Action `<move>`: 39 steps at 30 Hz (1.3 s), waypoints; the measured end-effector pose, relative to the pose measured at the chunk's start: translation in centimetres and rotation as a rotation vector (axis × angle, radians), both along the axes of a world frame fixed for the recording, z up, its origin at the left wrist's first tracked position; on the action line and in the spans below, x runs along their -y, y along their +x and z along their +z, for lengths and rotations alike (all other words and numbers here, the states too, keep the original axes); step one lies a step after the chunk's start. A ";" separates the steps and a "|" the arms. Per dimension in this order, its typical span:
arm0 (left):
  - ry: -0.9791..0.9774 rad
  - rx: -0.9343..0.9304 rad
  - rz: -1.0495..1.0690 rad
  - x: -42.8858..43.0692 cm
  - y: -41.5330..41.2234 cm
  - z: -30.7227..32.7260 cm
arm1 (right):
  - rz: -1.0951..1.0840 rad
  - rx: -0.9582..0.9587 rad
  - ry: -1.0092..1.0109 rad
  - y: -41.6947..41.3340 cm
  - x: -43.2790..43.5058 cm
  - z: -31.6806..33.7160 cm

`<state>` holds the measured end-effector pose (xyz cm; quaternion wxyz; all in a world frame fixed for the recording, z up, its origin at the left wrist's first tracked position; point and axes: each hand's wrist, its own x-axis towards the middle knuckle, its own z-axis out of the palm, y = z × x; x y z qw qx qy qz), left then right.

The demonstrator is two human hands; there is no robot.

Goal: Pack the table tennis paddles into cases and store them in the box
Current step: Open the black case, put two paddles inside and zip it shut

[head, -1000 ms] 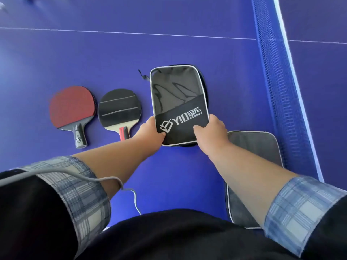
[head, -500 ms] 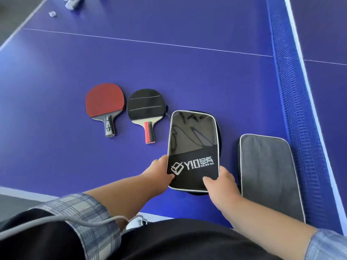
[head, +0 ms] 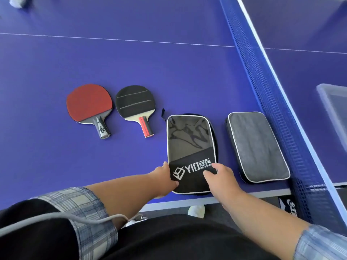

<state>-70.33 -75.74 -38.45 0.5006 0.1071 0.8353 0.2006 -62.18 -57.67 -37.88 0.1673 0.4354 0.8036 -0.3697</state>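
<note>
Currently the black case (head: 191, 147), white-piped with a YIO logo, lies flat on the blue table (head: 169, 62) close to its near edge; both hands are on its near end. Left hand (head: 164, 176) grips the near left edge, thumb on the top face by the logo, fingers curled in at the side. Right hand (head: 220, 177) sits over the near right corner, thumb on the top face, fingers bent loosely at the right edge; can't tell if they hook under or just rest. Zip pull (head: 163, 112) trails off the case's far left corner.

Grey case (head: 257, 147) lies flat just right of the black one, not touching it, its far side near the net (head: 262, 87). Black paddle (head: 135, 103) lies left of the black case, red-striped handle pointing toward the person; red paddle (head: 89, 103) is just left of that, grey handle also toward the person; neither is touched. Clear box (head: 324, 94) sits beyond the net at the right edge of view, only partly visible. Plaid sleeve (head: 80, 207) is rolled on the left forearm; a grey cable (head: 56, 218) crosses it.
</note>
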 end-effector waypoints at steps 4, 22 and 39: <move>0.013 0.010 -0.026 0.7 0.0 0.4 | 0.004 -0.024 -0.026 -0.2 1.0 0.2; 0.090 -0.063 0.058 2.5 0.6 -0.4 | -0.050 -0.392 -0.130 -2.3 0.6 3.0; 0.349 -0.280 0.698 12.8 0.0 3.7 | 0.895 -0.201 -0.069 -4.5 14.3 1.5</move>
